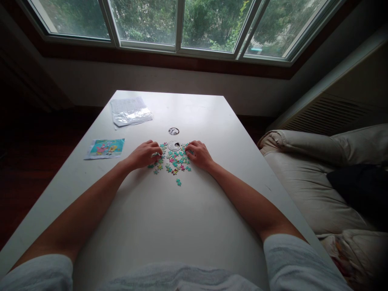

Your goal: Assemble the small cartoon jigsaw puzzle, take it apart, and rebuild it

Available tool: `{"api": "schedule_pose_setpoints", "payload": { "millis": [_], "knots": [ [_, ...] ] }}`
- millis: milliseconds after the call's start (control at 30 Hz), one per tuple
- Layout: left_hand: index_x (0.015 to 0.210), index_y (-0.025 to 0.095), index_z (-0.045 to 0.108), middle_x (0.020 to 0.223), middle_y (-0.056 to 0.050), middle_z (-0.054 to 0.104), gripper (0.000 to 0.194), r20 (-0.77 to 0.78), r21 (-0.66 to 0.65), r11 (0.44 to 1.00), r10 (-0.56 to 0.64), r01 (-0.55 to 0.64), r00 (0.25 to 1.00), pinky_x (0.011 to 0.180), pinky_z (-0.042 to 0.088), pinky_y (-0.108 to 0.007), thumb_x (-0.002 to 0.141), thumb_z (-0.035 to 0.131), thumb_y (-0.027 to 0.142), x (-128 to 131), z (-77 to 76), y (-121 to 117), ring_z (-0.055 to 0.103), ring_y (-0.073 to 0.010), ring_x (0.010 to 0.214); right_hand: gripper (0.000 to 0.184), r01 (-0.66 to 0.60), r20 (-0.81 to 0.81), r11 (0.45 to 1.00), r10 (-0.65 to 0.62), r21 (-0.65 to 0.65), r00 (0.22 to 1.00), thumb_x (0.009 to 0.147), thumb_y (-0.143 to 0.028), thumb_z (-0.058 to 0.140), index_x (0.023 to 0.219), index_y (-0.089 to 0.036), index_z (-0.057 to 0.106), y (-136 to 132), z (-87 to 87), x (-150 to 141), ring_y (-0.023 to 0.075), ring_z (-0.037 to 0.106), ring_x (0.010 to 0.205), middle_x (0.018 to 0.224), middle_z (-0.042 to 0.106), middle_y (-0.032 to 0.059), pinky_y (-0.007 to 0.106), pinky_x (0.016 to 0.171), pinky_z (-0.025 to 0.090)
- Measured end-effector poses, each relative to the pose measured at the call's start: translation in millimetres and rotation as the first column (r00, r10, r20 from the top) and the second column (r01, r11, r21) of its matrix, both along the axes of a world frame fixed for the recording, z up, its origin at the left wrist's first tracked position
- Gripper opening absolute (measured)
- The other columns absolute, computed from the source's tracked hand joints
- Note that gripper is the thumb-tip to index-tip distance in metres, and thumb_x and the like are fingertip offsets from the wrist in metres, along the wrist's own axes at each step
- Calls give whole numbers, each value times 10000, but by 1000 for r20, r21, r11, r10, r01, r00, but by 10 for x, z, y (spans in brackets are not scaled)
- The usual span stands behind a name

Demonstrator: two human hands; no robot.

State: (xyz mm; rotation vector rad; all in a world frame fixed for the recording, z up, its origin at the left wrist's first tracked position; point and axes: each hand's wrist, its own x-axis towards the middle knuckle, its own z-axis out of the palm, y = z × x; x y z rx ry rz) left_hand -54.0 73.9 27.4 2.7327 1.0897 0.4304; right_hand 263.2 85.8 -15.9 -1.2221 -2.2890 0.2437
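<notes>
A heap of small teal, pink and yellow puzzle pieces (175,161) lies in the middle of the white table (169,210). My left hand (144,154) rests at the heap's left edge, fingers curled onto pieces there. On the heap's right edge sits my right hand (198,154), fingers bent and touching pieces. Whether either hand pinches a piece is hidden by the fingers. One loose teal piece (178,182) lies apart, nearer to me.
A small round tin (174,145) stands at the heap's far side, its lid (173,131) just beyond. A picture card (105,148) lies left of my left hand. A clear plastic bag on paper (129,111) is at far left. A pale sofa (321,182) borders the table's right.
</notes>
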Motion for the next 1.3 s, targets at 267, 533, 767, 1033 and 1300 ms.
{"api": "schedule_pose_setpoints", "payload": {
  "millis": [267, 533, 767, 1033, 1300],
  "knots": [
    [976, 229, 705, 1027, -76, 659, 189, -28, 41, 992, 117, -116, 993, 850, 456, -377, 932, 537, 302, -83, -30, 41, 554, -235, 933, 143, -3, 3, 1000, 3, -4, 1000, 915, -254, 605, 995, -242, 723, -15, 10, 0, 249, 551, 1075, 1122, 667, 69, 408, 962, 403],
    [1009, 224, 714, 1084, -91, 645, 222, -30, 44, 981, 193, -192, 981, 896, 473, -420, 924, 529, 312, -111, -46, 55, 555, -258, 993, 146, -5, -1, 1000, 5, 12, 1000, 918, -255, 600, 995, -242, 723, -21, 7, 2, 250, 550, 1074, 1114, 668, 71, 403, 955, 407],
    [1087, 236, 707, 1226, -95, 606, 253, 41, 60, 960, 273, -275, 961, 999, 466, -476, 919, 525, 293, -245, -175, 131, 524, -287, 1137, 140, -7, -1, 1000, 7, 9, 1000, 913, -253, 608, 993, -244, 723, -12, -14, 10, 248, 553, 1065, 1112, 670, 68, 407, 951, 406],
    [1275, 261, 646, 1360, -89, 567, 384, 68, 31, 960, 276, -279, 959, 1092, 424, -496, 933, 541, 400, -269, -274, 169, 502, -300, 1250, 137, -10, -3, 1000, 10, 2, 1000, 911, -246, 613, 995, -245, 721, -11, -12, 9, 249, 552, 1067, 1117, 669, 71, 408, 949, 400],
    [1459, 231, 518, 1534, -108, 473, 571, 3, -3, 979, 205, -205, 979, 1198, 304, -480, 998, 422, 554, -124, -349, 116, 400, -290, 1423, 146, 7, -11, 1000, -7, 4, 1000, 921, -274, 607, 1000, -244, 725, -6, 0, -2, 251, 551, 1082, 1122, 673, 74, 418, 970, 404]
  ]
}}
